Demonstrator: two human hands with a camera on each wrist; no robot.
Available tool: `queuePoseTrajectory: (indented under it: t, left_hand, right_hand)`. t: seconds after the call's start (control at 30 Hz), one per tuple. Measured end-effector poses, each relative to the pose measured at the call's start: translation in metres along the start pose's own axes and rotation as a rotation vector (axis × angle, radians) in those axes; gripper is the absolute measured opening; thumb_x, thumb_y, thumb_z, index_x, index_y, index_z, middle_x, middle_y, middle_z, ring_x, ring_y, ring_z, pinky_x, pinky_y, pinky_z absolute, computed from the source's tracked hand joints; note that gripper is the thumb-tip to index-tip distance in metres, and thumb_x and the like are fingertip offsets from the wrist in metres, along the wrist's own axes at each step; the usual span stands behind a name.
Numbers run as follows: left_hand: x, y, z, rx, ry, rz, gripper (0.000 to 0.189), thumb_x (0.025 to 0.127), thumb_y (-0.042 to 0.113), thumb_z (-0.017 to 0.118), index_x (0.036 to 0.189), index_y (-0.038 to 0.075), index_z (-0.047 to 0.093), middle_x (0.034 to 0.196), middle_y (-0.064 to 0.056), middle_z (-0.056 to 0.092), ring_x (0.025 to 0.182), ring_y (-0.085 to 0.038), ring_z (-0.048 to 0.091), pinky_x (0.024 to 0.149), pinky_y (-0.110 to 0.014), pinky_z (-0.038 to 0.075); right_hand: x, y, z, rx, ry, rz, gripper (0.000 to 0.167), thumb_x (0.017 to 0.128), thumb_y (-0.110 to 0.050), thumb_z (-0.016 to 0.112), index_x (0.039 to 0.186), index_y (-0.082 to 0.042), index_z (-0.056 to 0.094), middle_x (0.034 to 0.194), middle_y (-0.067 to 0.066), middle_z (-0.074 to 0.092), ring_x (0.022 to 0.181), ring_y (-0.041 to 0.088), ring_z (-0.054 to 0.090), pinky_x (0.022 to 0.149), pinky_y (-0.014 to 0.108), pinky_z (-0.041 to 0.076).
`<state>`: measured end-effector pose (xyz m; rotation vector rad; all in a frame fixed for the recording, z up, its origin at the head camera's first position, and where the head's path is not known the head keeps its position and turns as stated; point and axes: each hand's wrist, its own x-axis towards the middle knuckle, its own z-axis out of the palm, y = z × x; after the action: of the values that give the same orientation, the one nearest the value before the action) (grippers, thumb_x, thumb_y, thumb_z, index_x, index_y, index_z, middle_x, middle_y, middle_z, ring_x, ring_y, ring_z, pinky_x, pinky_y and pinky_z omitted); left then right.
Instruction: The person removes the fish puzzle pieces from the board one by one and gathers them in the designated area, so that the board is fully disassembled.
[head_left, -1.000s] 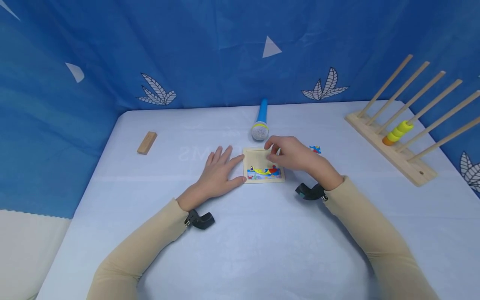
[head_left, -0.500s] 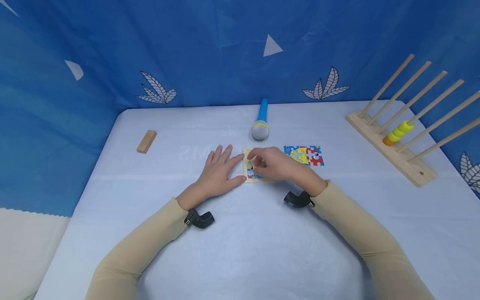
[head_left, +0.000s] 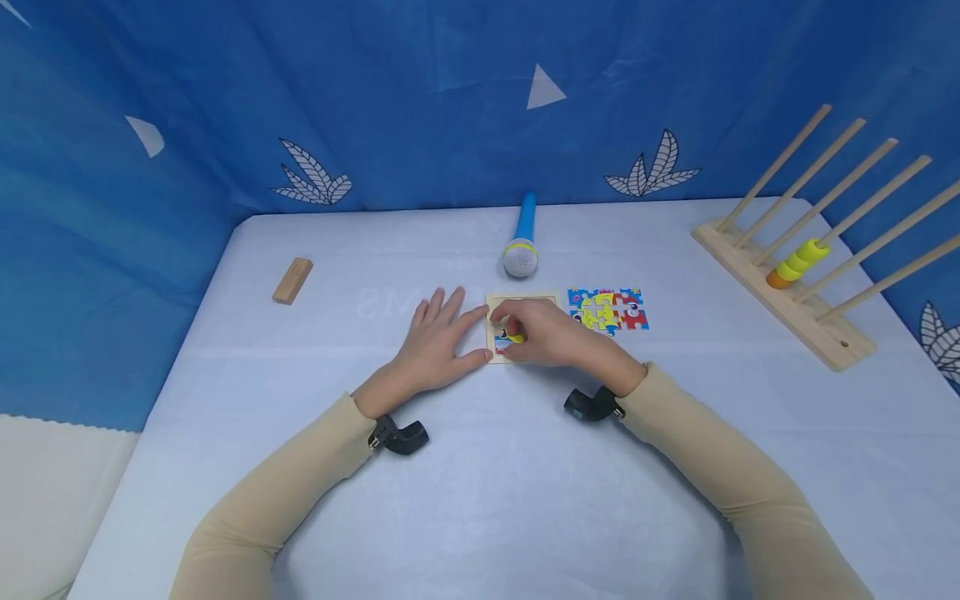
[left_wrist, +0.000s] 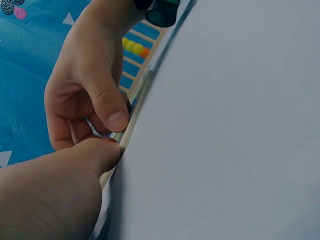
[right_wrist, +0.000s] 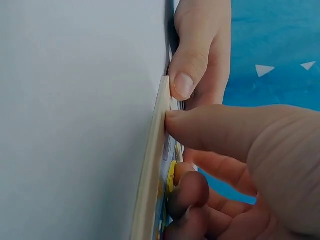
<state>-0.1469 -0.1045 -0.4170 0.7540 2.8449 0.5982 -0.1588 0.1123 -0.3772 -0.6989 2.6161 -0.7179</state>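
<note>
A small wooden puzzle tray [head_left: 489,332] lies mid-table, with part of a colourful picture along its lower side. My left hand [head_left: 437,342] lies flat with spread fingers, index and thumb tips at the tray's left edge. Over the tray is my right hand [head_left: 546,332], fingers curled down. In the right wrist view its thumb [right_wrist: 215,129] touches the tray's rim [right_wrist: 154,150], while its curled fingertips [right_wrist: 187,200] meet the printed picture [right_wrist: 172,172]. I cannot tell whether a piece is between them. Loose jigsaw pieces [head_left: 633,310], red, yellow and blue, lie grouped right of the tray.
A blue toy microphone [head_left: 521,250] lies behind the tray. To the left is a wooden block [head_left: 292,281]. A wooden peg rack [head_left: 810,317] stands at the right with yellow and orange beads on one peg. A blue curtain [head_left: 435,108] hangs behind the table.
My right hand has moved left over the tray, uncovering the loose jigsaw pieces, then lowered slightly with its thumb at the tray's lower side. My left hand stays at the tray's edge.
</note>
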Motion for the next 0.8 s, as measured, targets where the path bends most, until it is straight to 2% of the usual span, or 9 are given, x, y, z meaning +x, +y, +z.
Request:
queuePoseTrajectory:
  t: [0.3,0.6,0.8]
  left_hand:
    - [0.0001,0.0005,-0.0009,0.000,-0.007,-0.005,0.071,0.096,0.052,0.058,0.157,0.021,0.041,0.170,-0.021,0.020,0.158,-0.048,0.007,0.124,-0.068,0.007]
    - [0.0004,0.0008,-0.0013,-0.002,0.000,0.006,0.071,0.096,0.052,0.058,0.157,0.020,0.042,0.169,-0.022,0.021,0.157,-0.049,0.009,0.124,-0.068,0.009]
    - [0.0004,0.0005,-0.0009,-0.006,0.000,0.004,0.071,0.096,0.051,0.059,0.157,0.020,0.042,0.169,-0.022,0.021,0.157,-0.049,0.008,0.124,-0.069,0.008]
  right_hand:
    - [-0.0003,-0.0002,0.0024,0.003,0.024,0.018,0.049,0.083,-0.016,0.083,0.128,-0.009,0.067,0.096,0.005,0.065,0.089,0.020,0.056,0.078,0.030,0.050]
    - [-0.0020,-0.0023,0.0010,-0.049,0.009,-0.029,0.036,0.087,-0.016,0.080,0.122,-0.006,0.073,0.092,0.006,0.061,0.087,0.020,0.052,0.075,0.029,0.045]
    - [-0.0025,-0.0024,0.0020,-0.049,0.013,-0.033,0.032,0.088,-0.016,0.079,0.119,-0.009,0.073,0.096,0.006,0.062,0.092,0.021,0.053,0.081,0.032,0.048]
